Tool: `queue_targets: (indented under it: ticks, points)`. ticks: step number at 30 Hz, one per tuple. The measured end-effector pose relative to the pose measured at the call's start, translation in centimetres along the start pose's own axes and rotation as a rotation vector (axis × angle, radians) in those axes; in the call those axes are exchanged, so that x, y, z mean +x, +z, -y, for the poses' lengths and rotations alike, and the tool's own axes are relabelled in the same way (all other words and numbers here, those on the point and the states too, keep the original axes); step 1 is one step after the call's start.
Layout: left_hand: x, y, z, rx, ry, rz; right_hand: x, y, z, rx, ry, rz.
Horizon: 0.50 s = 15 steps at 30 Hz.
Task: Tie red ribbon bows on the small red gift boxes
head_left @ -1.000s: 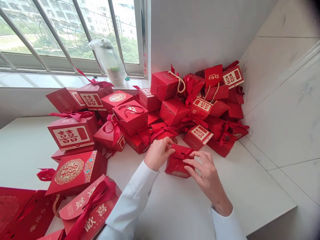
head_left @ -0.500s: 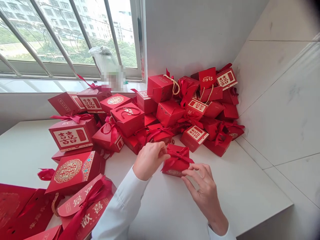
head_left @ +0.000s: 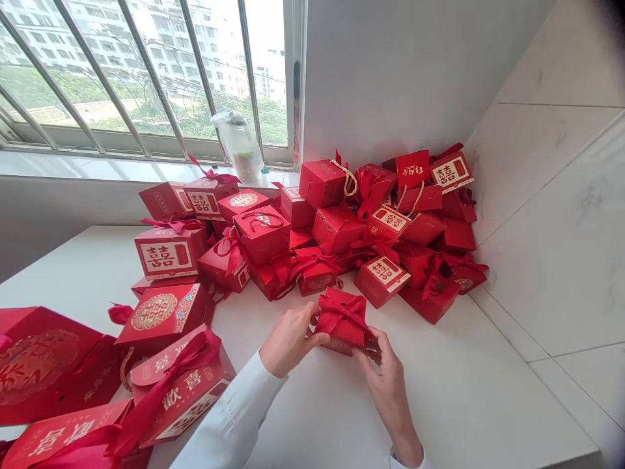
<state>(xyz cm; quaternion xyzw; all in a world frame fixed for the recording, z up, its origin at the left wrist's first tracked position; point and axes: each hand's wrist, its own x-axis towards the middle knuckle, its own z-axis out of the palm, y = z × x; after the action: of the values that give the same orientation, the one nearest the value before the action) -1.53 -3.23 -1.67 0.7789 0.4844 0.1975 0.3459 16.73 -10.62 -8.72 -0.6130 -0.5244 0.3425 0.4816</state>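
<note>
- Your left hand (head_left: 291, 339) and right hand (head_left: 383, 368) gripped a small red box (head_left: 352, 333) by opposite sides.
- It sat over the white table (head_left: 332, 404), before the pile of boxes (head_left: 336, 228).
- Its ribbon bow (head_left: 342, 309) looked tied; you seemed to be steadying the box, and the next move probably called for light, even pressure.
- Farther out, you could read 囍 on a stacked box (head_left: 168, 257) and 歡喜 on a ribboned box (head_left: 183, 389); no brand was legible.

囍 on several boxes (head_left: 168, 253); 歡喜 on ribboned box (head_left: 188, 389).
</note>
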Motion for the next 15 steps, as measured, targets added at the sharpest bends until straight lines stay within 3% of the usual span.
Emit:
queue_targets:
  ticks: [3,7,9,12,15]
  points:
    - [-0.4,-0.6,0.5,-0.034,-0.055,0.076,0.2,-0.4,-0.5,0.076,0.034,0.040]
    - [0.0,0.0,2.3,-0.090,-0.070,0.057,1.5,-1.4,-2.7,0.162,0.025,0.067]
    - [0.7,1.2,3.4,-0.181,0.005,0.063,2.5,-1.6,-3.4,0.180,-0.022,0.103]
    - [1.6,3.2,4.5,-0.344,0.194,0.104,4.2,-1.6,-3.1,0.196,-0.081,0.256]
    - [1.9,4.6,4.8,-0.406,0.264,0.040,5.3,-1.4,-2.2,0.230,-0.106,0.331]
